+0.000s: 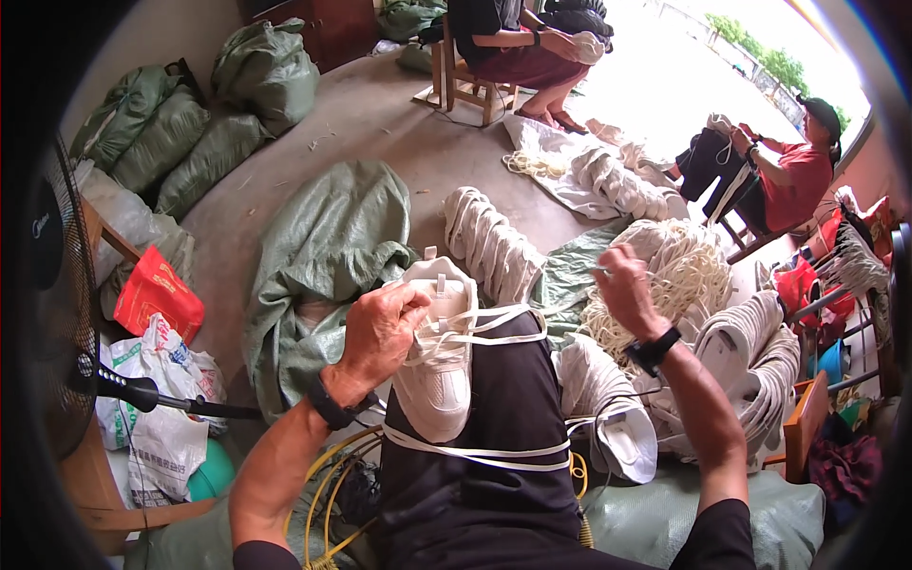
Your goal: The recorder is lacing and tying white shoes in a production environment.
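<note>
A white lace-up shoe (434, 394) rests on my thigh, toe toward me, its tongue standing up at the far end. My left hand (382, 332) is closed on the left edge of its opening, beside the eyelets. White shoelace (508, 323) crosses the shoe's front and loops off to the right over my dark trousers. Raised to the right of the shoe, my right hand (629, 294) is pinched, with a pale bit of lace at its fingertips. A white band (484, 458) goes round my thigh below the shoe.
Stacked white shoes (489, 242) and a heap of cream laces (670, 285) lie ahead. More shoes (736, 356) are bundled at right. A green sack (328, 247) sits left, near a fan (66, 313). Two people (499, 47) sit farther off, handling shoes.
</note>
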Available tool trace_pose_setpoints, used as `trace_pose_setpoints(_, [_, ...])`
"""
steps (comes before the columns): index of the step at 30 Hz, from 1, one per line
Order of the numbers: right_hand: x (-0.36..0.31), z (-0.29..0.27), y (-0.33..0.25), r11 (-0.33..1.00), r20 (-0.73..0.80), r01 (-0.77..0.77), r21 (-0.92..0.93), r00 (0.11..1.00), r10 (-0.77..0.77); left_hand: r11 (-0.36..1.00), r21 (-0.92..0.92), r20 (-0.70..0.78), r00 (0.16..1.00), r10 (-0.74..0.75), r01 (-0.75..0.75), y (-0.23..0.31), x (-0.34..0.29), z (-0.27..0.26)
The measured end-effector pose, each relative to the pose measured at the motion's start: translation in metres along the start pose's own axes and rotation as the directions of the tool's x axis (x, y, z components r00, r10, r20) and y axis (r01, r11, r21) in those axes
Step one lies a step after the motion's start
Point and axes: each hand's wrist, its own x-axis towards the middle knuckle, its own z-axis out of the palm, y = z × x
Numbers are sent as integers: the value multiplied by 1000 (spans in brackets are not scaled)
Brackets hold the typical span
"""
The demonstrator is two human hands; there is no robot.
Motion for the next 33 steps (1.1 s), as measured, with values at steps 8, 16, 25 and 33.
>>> trace_pose_setpoints(8, [2, 37, -180, 746, 53, 521, 416, 804, -592, 997, -49, -44, 998, -54, 52, 1, -1, 1])
trace_pose_setpoints(16, [16, 50, -163, 799, 62, 489, 351, 839, -541, 989, -123, 30, 996, -84, 87, 3, 2, -4])
trace_pose_setpoints(25, [15, 43, -117, 908, -83, 170, 383, 985, -150, 997, -10, 26, 997, -72, 73, 0, -2, -2])
trace_pose_setpoints(33, [-2, 46, -113, 873, 87, 33, 487, 992, -86, 999, 44, 216, 976, -36, 27, 10, -1, -9])
